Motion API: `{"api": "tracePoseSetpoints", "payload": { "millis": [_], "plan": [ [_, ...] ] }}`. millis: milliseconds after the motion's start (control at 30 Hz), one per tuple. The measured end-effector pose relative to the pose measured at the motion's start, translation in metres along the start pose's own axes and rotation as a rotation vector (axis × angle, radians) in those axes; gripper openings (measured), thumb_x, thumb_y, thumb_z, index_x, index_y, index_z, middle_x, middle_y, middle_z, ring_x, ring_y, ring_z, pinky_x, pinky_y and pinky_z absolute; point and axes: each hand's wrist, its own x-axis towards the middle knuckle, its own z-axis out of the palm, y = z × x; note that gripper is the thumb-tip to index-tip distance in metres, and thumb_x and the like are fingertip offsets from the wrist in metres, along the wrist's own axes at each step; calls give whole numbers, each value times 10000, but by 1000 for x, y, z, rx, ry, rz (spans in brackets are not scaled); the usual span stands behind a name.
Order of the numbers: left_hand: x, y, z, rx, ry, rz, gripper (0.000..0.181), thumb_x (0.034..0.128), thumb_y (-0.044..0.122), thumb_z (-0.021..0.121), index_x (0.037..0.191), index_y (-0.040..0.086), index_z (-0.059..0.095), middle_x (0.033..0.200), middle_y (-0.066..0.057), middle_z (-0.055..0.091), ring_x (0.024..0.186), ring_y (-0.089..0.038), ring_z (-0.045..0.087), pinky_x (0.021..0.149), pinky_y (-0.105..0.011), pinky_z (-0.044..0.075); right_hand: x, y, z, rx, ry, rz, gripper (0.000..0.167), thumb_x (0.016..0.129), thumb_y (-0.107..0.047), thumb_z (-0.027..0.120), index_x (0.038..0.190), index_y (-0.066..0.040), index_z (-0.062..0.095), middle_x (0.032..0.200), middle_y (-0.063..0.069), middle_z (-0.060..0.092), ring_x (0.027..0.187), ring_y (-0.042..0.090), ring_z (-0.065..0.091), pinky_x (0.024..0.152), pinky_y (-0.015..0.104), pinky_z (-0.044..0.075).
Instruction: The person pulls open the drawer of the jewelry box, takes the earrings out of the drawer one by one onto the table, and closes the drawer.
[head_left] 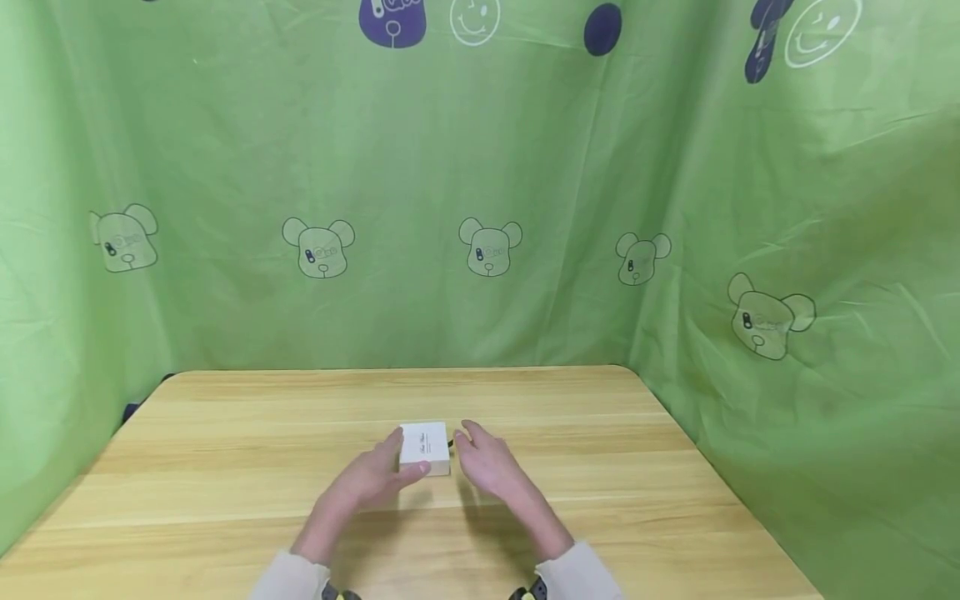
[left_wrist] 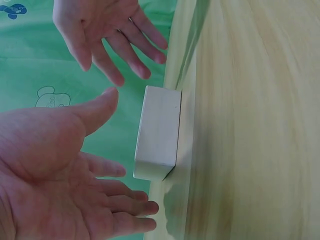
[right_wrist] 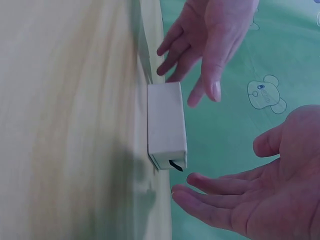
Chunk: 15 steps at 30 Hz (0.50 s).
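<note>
Counting just one white box [head_left: 423, 442] here, lying flat near the middle of one wooden desk [head_left: 600, 500], between a left hand [head_left: 370, 477] and a right hand [head_left: 489, 463]. Got a spread grip on both sides btw: fingers stretched out, thumbs held apart from them, palms showing in the wrist views. Can't tell about contact, especially around the left thumb, seen right over the box's near edge in the head view. Can call the right hand just beside the right side, at least.

Can also spot one black tab [right_wrist: 175, 165], poking out of the box's right side toward the right fingertips. As for direction: lying broad face up, with the near side running left to right and clearly longer than tall. Hard to call a long axis beyond that, given the slanted look at the top.

Found dark script on top, one bigger line plus smaller print, turned sideways and running near to far. Too tiny to read honestly.

Also counting two pale sleeves [head_left: 291, 577] at the bottom, plus a green cloth [head_left: 405, 150] behind, with five outlined bear heads [head_left: 322, 254] and two white smileys [head_left: 475, 21] in the head view. Can't make out the little lettering on the bear heads either.
</note>
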Motion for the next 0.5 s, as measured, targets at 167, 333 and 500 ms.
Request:
{"api": "tracePoseSetpoints", "payload": {
  "millis": [167, 333, 500],
  "plan": [
    [0, 2, 2, -12, -11, 7, 831, 992, 412, 626, 1563, -68, 260, 1545, -322, 388, 1394, -527, 415, 1166, -656, 339, -1, 1, 5, 40, -44, -25, 575, 1078, -303, 406, 1514, 69, 369, 1411, 306, 561, 1250, 452, 593, 1060, 627, 483],
    [0, 3, 2, 11, -7, 27, 704, 1003, 286, 625, 1531, -79, 335, 1516, -318, 439, 1387, -510, 438, 1154, -655, 357, -2, 1, 9, -19, -75, -40, 577, 1024, -203, 536, 1514, 56, 376, 1339, 296, 614, 1209, 438, 620, 1018, 585, 529],
    [1, 3, 4, 13, 1, 53, 646, 997, 204, 611, 1517, -86, 359, 1348, -316, 591, 1169, -465, 616, 990, -613, 519, -2, 1, 11, -21, -99, -57, 577, 991, -140, 570, 1507, 52, 397, 1308, 311, 627, 927, 303, 684, 698, 406, 596]
  ]
}}
